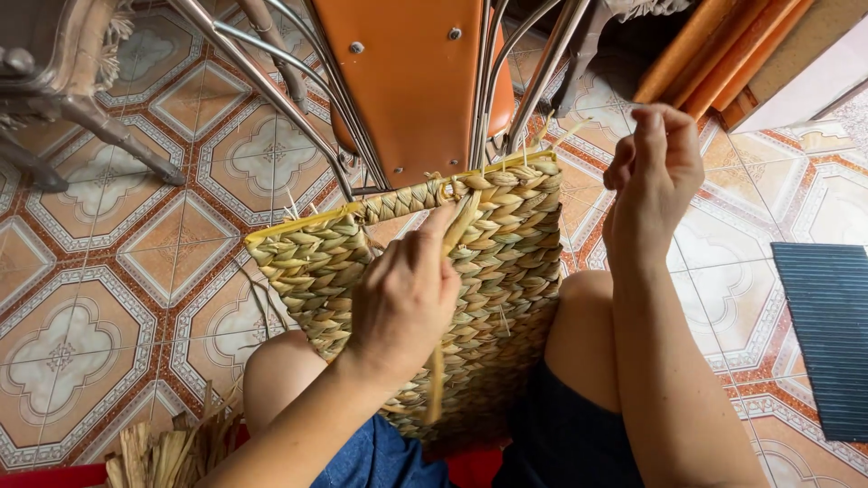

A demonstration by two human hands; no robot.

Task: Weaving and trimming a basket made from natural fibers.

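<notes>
A woven straw basket (515,271) of braided green-tan fibre rests between my knees, its yellow-edged rim turned away from me. My left hand (402,294) presses on the basket's front wall and pinches a flat loose strand (459,226) that runs down past my wrist. My right hand (655,167) is raised to the right of the basket, fingers pinched together; whether a thin fibre sits between them I cannot tell.
An orange chair with metal legs (407,81) stands just beyond the basket. A bundle of dry straw (172,447) lies at the lower left. A dark ribbed mat (827,334) lies on the patterned tile floor at right. Another metal chair leg (108,126) stands upper left.
</notes>
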